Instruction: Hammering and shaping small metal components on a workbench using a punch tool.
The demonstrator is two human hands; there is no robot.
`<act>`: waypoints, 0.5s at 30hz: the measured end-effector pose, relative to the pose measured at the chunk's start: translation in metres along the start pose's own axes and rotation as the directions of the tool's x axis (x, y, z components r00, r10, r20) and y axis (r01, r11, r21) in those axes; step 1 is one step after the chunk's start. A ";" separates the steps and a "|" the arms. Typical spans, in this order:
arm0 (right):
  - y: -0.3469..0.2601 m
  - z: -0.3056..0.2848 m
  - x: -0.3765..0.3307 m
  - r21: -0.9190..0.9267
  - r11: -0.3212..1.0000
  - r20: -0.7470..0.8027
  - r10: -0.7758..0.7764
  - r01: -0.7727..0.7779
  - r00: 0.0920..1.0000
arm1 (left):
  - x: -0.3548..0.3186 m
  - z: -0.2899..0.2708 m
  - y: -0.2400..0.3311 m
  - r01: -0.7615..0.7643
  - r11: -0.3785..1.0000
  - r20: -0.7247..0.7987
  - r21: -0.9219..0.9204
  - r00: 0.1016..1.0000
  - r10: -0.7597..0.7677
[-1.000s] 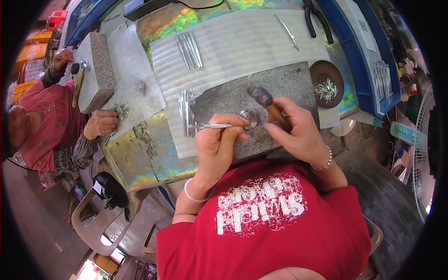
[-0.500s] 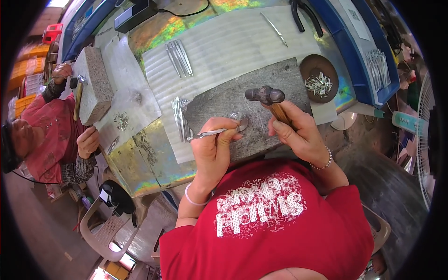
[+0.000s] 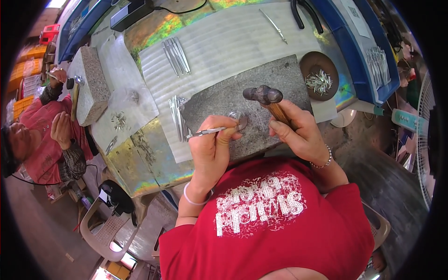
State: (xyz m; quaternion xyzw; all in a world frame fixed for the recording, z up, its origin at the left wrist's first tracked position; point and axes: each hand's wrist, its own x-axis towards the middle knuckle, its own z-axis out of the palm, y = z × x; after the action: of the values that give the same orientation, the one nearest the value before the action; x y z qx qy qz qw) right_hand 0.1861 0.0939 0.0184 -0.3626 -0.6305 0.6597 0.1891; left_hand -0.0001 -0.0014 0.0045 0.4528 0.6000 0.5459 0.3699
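My right hand (image 3: 298,133) grips the wooden handle of a small dark-headed hammer (image 3: 264,95), whose head is raised over a grey stone slab (image 3: 224,100). My left hand (image 3: 212,147) pinches a thin metal piece (image 3: 205,133) like tweezers, laid flat with its tip on a small round metal anvil (image 3: 238,118) on the slab. A bundle of similar thin metal pieces (image 3: 177,116) lies just left of the slab, beside my left hand.
A brown bowl (image 3: 319,74) of small silvery parts stands right of the slab. More metal pieces (image 3: 176,55) lie on the corrugated white sheet (image 3: 219,42). Another person (image 3: 46,135) sits at left beside a second stone block (image 3: 91,86). Blue trays (image 3: 373,56) line the right edge.
The hammer head has risen from the anvil over the slab. My left hand stays holding the metal piece on the anvil. The person at left has lifted a hand off the bench.
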 end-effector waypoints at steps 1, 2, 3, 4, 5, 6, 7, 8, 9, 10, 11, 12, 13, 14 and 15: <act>0.000 0.000 0.000 0.000 1.000 0.000 0.002 -0.002 1.000 | 0.000 0.000 0.000 0.001 1.000 0.001 -0.001 1.000 -0.001; 0.000 0.000 0.000 0.001 1.000 0.000 0.004 -0.004 1.000 | 0.000 0.000 0.001 0.001 1.000 -0.002 -0.001 1.000 -0.001; 0.000 0.000 0.000 0.003 1.000 0.001 0.006 -0.006 1.000 | 0.001 0.001 0.001 0.001 1.000 -0.004 -0.001 1.000 -0.001; 0.000 0.000 0.001 0.003 1.000 0.001 0.007 -0.007 1.000 | 0.000 0.001 0.000 0.002 1.000 -0.004 -0.001 1.000 -0.002; 0.000 0.000 0.001 -0.001 1.000 -0.001 -0.001 0.001 1.000 | -0.001 0.002 0.000 -0.016 0.999 -0.007 0.034 1.000 0.017; 0.000 0.000 0.001 -0.005 1.000 -0.002 -0.009 0.009 1.000 | -0.001 0.003 0.000 -0.035 0.997 -0.008 0.069 0.999 0.036; 0.001 0.000 0.001 -0.006 1.000 -0.003 -0.009 0.009 1.000 | 0.000 0.004 0.000 -0.035 0.997 -0.008 0.068 0.999 0.036; 0.003 0.001 0.000 -0.034 0.999 -0.027 -0.035 0.034 0.999 | 0.001 0.005 0.001 -0.178 0.955 0.034 0.237 0.984 0.174; 0.003 0.002 0.000 -0.064 0.996 -0.050 -0.062 0.059 0.997 | 0.002 0.005 0.003 -0.315 0.865 0.099 0.391 0.949 0.301; 0.000 0.003 0.000 -0.066 0.996 -0.043 -0.066 0.063 0.997 | 0.002 0.006 0.006 -0.338 0.813 0.126 0.475 0.940 0.318; -0.005 0.003 -0.001 -0.040 0.995 -0.020 -0.096 0.095 0.995 | 0.001 0.007 0.008 -0.336 0.811 0.118 0.479 0.940 0.320; -0.011 0.004 -0.001 -0.015 0.992 0.003 -0.126 0.126 0.992 | 0.001 0.008 0.010 -0.340 0.799 0.140 0.497 0.939 0.313; -0.017 0.010 0.000 0.056 0.983 0.000 -0.177 0.177 0.984 | -0.001 0.006 0.011 -0.337 0.783 0.152 0.523 0.940 0.304; -0.030 0.008 -0.002 0.020 0.990 0.073 -0.141 0.139 0.987 | 0.000 0.006 0.010 -0.364 0.750 0.173 0.553 0.930 0.324; -0.045 0.006 -0.004 -0.019 0.994 0.144 -0.101 0.105 0.984 | -0.001 0.003 0.013 -0.377 0.724 0.194 0.578 0.925 0.327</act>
State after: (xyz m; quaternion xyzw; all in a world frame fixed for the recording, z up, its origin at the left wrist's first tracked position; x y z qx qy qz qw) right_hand 0.1750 0.0934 0.0626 -0.2840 -0.6691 0.6648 0.1724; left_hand 0.0052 -0.0012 0.0164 0.6733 0.6307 0.3672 0.1186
